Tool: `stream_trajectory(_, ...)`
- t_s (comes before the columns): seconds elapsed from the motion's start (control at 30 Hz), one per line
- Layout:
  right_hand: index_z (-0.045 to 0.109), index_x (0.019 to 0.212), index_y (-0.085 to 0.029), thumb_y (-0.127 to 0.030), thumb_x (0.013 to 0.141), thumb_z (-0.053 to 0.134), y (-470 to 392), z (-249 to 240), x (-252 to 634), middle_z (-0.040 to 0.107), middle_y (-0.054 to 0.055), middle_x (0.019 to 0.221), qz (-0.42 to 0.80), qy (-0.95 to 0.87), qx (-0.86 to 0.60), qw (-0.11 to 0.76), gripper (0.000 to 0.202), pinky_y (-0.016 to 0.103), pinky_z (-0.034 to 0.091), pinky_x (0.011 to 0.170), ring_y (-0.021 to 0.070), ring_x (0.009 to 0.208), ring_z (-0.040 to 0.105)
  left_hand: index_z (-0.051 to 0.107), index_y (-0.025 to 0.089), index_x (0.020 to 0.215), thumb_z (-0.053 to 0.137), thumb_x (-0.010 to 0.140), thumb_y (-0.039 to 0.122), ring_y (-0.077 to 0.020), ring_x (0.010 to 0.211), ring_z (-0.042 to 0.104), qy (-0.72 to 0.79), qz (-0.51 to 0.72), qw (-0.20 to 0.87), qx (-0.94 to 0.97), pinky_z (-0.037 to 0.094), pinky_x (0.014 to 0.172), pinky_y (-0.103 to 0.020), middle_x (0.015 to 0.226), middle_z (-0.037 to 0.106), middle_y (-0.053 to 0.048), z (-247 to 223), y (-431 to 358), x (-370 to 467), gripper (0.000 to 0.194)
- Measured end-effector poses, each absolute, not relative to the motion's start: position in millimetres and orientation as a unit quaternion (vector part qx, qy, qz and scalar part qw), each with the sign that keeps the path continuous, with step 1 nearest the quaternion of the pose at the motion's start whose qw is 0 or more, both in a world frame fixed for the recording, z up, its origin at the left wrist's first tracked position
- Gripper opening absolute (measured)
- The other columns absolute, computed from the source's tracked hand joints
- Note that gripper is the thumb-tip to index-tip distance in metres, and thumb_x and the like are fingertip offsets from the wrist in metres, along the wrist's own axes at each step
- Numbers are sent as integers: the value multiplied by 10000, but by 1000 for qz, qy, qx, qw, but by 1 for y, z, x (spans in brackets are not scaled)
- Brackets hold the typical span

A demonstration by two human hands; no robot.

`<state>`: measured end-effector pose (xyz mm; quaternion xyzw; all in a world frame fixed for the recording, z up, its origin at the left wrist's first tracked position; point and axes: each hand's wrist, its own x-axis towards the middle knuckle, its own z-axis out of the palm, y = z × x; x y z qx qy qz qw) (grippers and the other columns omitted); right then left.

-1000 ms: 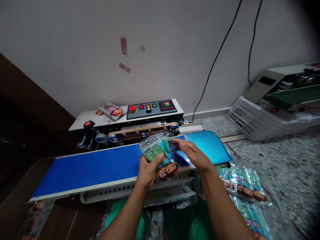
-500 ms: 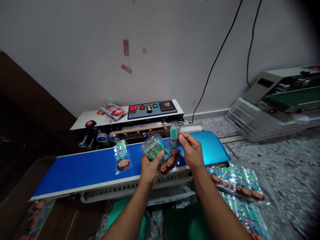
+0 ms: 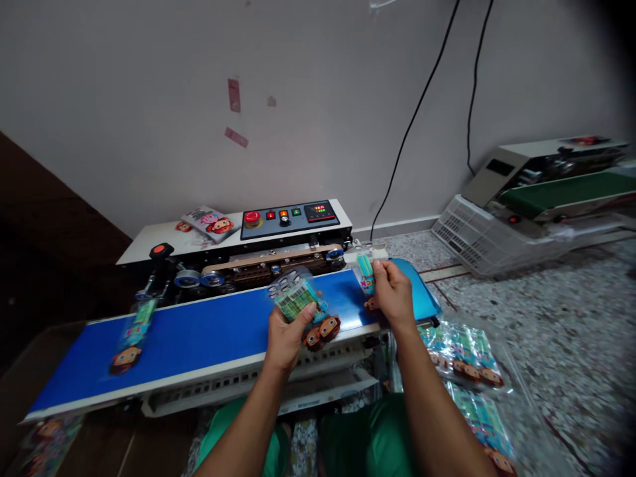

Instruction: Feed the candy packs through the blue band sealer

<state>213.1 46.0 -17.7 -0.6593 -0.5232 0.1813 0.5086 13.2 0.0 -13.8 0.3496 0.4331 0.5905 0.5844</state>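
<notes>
My left hand (image 3: pixel 289 331) grips a fanned bunch of clear packets (image 3: pixel 301 301) with barcodes and brown-haired cartoon heads, over the middle of the blue belt (image 3: pixel 199 338). In my right hand (image 3: pixel 395 291) is a single packet (image 3: pixel 365 271), held by its right side near the belt's right end, close to the sealing machine's inlet. Another packet (image 3: pixel 133 338) lies on the belt at the left. Behind the belt stands the machine's control panel (image 3: pixel 289 218), its display lit.
Bagged packets (image 3: pixel 467 351) lie on the speckled floor at the right. A white basket (image 3: pixel 477 238) sits beside a second machine (image 3: pixel 546 172) with a green belt. At lower left, an open box (image 3: pixel 104 444) stands below the belt's end. A black cable (image 3: pixel 417 109) hangs along the wall.
My right hand has moved one packet away from the bunch to the right. The packet on the belt has travelled left. The view has shifted slightly.
</notes>
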Motion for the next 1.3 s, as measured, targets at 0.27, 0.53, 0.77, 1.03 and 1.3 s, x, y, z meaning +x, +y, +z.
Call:
stream_trajectory(0.27, 657, 913, -126, -334, 921, 340, 70, -30, 218, 669, 119, 784, 60, -545, -797, 254, 379, 274, 292, 593, 188, 694, 574, 662, 118, 945, 765, 641, 266, -186, 771, 662, 437, 571, 606, 341, 513, 744, -304, 938, 718, -93, -9, -2, 13, 353)
stream_trajectory(0.53, 628, 1078, -144, -403, 904, 403, 68, -14, 179, 662, 138, 1012, 123, -615, -711, 317, 384, 330, 396, 815, 244, 964, 577, 665, 134, 905, 776, 626, 246, -154, 709, 654, 430, 596, 602, 312, 509, 708, -273, 837, 717, -35, -12, 1, 11, 321)
stream_trajectory(0.77, 665, 1022, -205, -472, 877, 458, 31, -2, 151, 664, 8, 937, 504, -644, -404, 411, 368, 292, 466, 785, 164, 871, 581, 674, 138, 951, 772, 633, 229, -173, 792, 664, 403, 622, 600, 300, 505, 783, -300, 900, 722, -50, -11, 4, 10, 345)
stream_trajectory(1.03, 653, 1125, -239, -397, 896, 458, 27, -3, 129, 622, 25, 1183, 404, -619, -428, 519, 339, 349, 370, 1021, 181, 1114, 541, 659, 144, 946, 768, 631, 240, -194, 857, 668, 414, 646, 574, 286, 507, 832, -326, 920, 720, -53, -13, 5, 14, 347)
stream_trajectory(1.3, 665, 1112, -232, -415, 868, 509, 28, -12, 127, 668, 20, 1120, 477, -500, -449, 566, 342, 358, 437, 958, 204, 1070, 585, 656, 168, 1006, 765, 647, 238, -182, 827, 678, 392, 644, 597, 276, 510, 822, -318, 922, 727, -39, -11, 3, 16, 382)
